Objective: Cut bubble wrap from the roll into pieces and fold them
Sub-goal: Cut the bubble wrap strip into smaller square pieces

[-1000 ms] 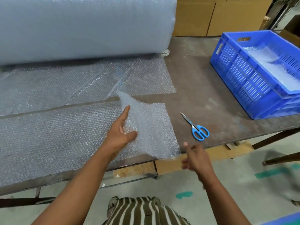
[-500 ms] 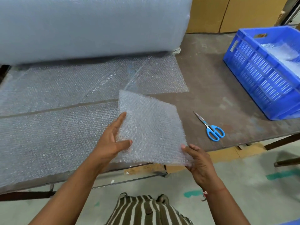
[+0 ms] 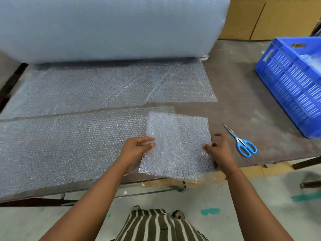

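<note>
A big roll of bubble wrap (image 3: 111,26) lies across the back of the table, with its loose sheet (image 3: 107,87) spread toward me. A long cut strip (image 3: 66,145) lies along the front edge. At the strip's right end I hold a folded square piece of bubble wrap (image 3: 177,145). My left hand (image 3: 137,148) pinches its left edge. My right hand (image 3: 218,148) grips its right edge, thumb on top. Blue-handled scissors (image 3: 243,145) lie shut on the table just right of my right hand.
A blue plastic crate (image 3: 291,87) with bubble wrap pieces inside stands at the right of the brown table (image 3: 234,101). Cardboard boxes (image 3: 260,20) stand behind it. The table's front edge runs just below my hands, with the floor beneath.
My right hand came up from below the table edge and took the piece's right side. The lifted corner was folded over, and the piece now lies as a flat square between both hands.
</note>
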{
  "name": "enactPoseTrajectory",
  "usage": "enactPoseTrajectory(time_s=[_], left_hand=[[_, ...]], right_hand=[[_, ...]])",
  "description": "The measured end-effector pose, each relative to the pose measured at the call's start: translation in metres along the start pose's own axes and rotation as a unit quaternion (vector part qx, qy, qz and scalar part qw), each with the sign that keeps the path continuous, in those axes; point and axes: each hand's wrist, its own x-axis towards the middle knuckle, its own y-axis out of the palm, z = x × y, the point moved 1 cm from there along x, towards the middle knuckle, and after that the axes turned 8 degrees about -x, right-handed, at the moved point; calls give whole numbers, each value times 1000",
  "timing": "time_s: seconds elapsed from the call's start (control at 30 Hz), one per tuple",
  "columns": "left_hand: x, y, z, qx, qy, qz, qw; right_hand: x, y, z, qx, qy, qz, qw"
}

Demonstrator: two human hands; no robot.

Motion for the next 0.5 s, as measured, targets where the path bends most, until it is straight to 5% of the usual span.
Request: enactPoseTrajectory(time_s=[0.27, 0.5], left_hand=[[19, 11, -22, 145, -32, 163, 975], [3, 1, -23, 231, 93, 129, 960]], right_hand=[[7, 2, 1, -120, -101, -72, 985], [-4, 10, 11, -122, -179, -169, 962]])
